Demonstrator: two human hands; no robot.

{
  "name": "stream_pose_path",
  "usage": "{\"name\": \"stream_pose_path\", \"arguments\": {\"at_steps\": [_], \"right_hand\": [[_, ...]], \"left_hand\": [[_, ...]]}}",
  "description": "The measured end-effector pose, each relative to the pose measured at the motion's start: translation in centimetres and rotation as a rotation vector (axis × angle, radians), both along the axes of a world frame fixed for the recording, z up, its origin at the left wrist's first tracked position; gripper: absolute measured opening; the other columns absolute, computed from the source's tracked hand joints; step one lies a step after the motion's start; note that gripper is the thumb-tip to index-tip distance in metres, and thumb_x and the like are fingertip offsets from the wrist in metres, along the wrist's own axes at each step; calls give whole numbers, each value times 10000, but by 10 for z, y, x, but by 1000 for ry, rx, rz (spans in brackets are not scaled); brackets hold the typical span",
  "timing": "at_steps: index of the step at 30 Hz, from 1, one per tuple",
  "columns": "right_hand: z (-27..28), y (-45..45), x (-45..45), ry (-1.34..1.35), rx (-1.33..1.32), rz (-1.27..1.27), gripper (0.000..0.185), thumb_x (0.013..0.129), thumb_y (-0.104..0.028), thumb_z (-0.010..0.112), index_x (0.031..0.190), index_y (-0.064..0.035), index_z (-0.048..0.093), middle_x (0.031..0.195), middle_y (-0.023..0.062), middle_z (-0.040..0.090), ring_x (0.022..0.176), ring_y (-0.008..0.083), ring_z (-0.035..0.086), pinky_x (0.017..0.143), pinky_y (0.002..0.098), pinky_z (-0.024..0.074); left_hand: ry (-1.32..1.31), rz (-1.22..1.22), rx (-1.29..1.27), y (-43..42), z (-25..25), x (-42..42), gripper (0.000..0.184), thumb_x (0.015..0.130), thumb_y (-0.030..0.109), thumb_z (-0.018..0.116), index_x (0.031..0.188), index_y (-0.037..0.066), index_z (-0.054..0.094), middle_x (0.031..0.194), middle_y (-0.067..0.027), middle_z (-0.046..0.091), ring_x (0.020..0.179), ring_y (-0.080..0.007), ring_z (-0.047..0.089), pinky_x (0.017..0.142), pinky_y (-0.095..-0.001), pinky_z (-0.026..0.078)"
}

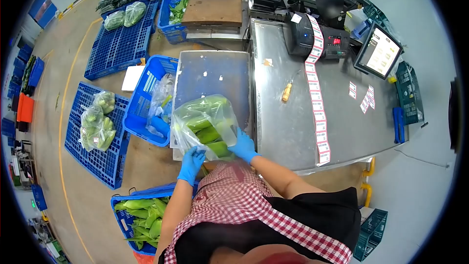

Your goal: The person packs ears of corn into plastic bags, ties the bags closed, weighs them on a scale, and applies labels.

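Observation:
A clear plastic bag of green corn ears (207, 134) lies on the metal weighing platform (212, 71) in front of me. My left hand (192, 165), in a blue glove, has its fingers closed at the bag's near left edge. On the right side, my gloved right hand (243, 145) grips the bag's near corner, its thumb against the plastic. Parts of the fingertips are hidden by the film. Below my left arm stands a blue crate (118, 213) with several corn ears in husk (146, 217).
A blue crate (139, 102) with plastic bags stands left of the platform. Bagged vegetables (96, 124) lie on a blue pallet (88, 161). The steel table (283, 137) at right carries a label printer (299, 34), a label strip (317, 102), a wooden-handled tool (287, 92) and a screen (378, 51).

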State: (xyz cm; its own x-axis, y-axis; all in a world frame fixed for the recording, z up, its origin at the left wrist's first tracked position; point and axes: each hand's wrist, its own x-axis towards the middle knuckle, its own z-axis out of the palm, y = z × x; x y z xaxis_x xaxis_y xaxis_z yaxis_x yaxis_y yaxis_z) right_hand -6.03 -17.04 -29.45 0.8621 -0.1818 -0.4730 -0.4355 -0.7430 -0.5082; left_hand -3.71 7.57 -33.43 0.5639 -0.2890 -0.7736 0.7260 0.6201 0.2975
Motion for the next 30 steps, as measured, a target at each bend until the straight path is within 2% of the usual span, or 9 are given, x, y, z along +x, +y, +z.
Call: {"name": "stream_pose_path", "arguments": {"at_steps": [4, 7, 10, 19, 21, 23, 25, 28, 30], "right_hand": [[-9, 4, -3, -63, -91, -24, 932, 621, -438, 709, 1318, -10, 262, 1241, 241, 408, 1095, 395, 447, 901, 449, 389], [-14, 2, -7, -157, -170, -34, 919, 625, -435, 708, 1310, -6, 271, 1250, 246, 392, 1118, 394, 422, 907, 452, 380], [-24, -1, -10, -205, -170, -29, 911, 627, -427, 708, 1306, -3, 273, 1265, 246, 370, 1142, 393, 395, 918, 453, 369], [-23, 9, -10, -239, -129, -25, 938, 604, -372, 727, 1323, -8, 247, 1313, 260, 318, 1173, 395, 365, 937, 461, 354], [-22, 15, -10, -210, -136, -1, 960, 597, -356, 741, 1333, -10, 231, 1312, 270, 314, 1188, 397, 346, 938, 468, 350], [-34, 18, -11, -216, -135, -3, 993, 585, -360, 766, 1338, -13, 218, 1325, 262, 298, 1189, 397, 344, 944, 459, 347], [-28, 22, -8, -185, -157, 34, 997, 592, -366, 752, 1339, -10, 197, 1326, 264, 296, 1223, 388, 312, 979, 435, 318], [-26, 25, -7, -120, -193, 23, 925, 590, -368, 756, 1296, 0, 285, 1317, 242, 317, 1189, 371, 351, 946, 414, 357], [-32, 26, -3, -134, -249, 14, 713, 638, -346, 724, 1178, 12, 426, 1217, 226, 428, 1084, 349, 446, 889, 415, 393]], "left_hand": [[-1, 20, 50, -6, 6, -4, 209, 844, 246, 535, 1012, 122, 543, 921, -62, 569, 919, -224, 536, 792, -345, 424], [-92, -24, 259, -8, 11, -8, 262, 823, 334, 561, 1001, 143, 539, 960, -33, 532, 984, -218, 488, 866, -350, 385], [-77, -3, 276, -11, 15, -12, 312, 798, 386, 587, 1018, 165, 579, 885, 24, 518, 855, -144, 474, 798, -295, 373], [22, 195, 486, -22, 39, -21, 442, 800, 443, 559, 1123, 142, 521, 956, 13, 533, 811, -129, 470, 802, -320, 362], [-41, 229, 486, -17, 29, -27, 485, 808, 454, 541, 1173, 138, 489, 1025, -6, 515, 866, -143, 469, 820, -322, 354], [-17, 197, 510, -17, 39, -28, 590, 814, 496, 507, 1254, 114, 414, 1166, -42, 456, 979, -184, 462, 868, -324, 365], [44, 121, 523, -16, 38, -31, 628, 802, 505, 528, 1266, 102, 399, 1189, -57, 442, 1001, -193, 460, 877, -334, 362], [-140, -116, 517, -22, 33, -44, 659, 786, 459, 583, 1276, 68, 378, 1205, -80, 424, 1028, -201, 447, 876, -333, 364], [-356, -127, 655, -38, 26, -42, 641, 776, 420, 610, 1254, 45, 406, 1166, -89, 488, 993, -225, 485, 843, -322, 391]]}}
